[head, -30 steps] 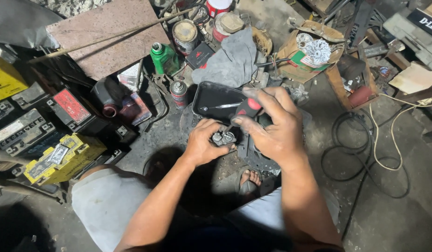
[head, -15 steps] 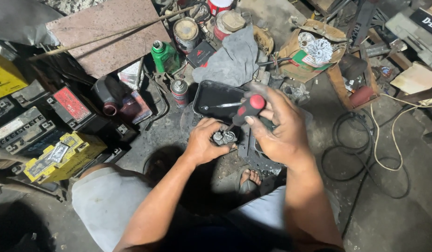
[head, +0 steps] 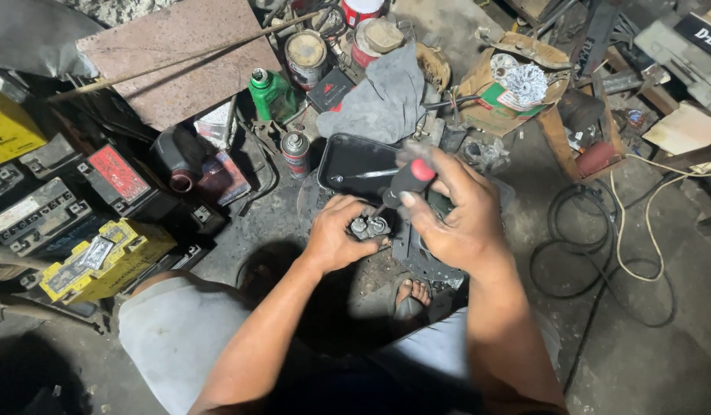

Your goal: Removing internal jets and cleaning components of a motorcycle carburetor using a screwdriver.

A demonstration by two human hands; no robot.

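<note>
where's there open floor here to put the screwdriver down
Bare floor lies right of the right hand, between it and the coiled black cable, and lower right beyond the cable. Ahead it is crowded: black tray, grey rag, cans. Batteries fill the left.

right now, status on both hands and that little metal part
Left hand clamped on small metal part. Right hand gripping screwdriver, tip down at the part. Black tray just behind, nothing blocking.
</note>
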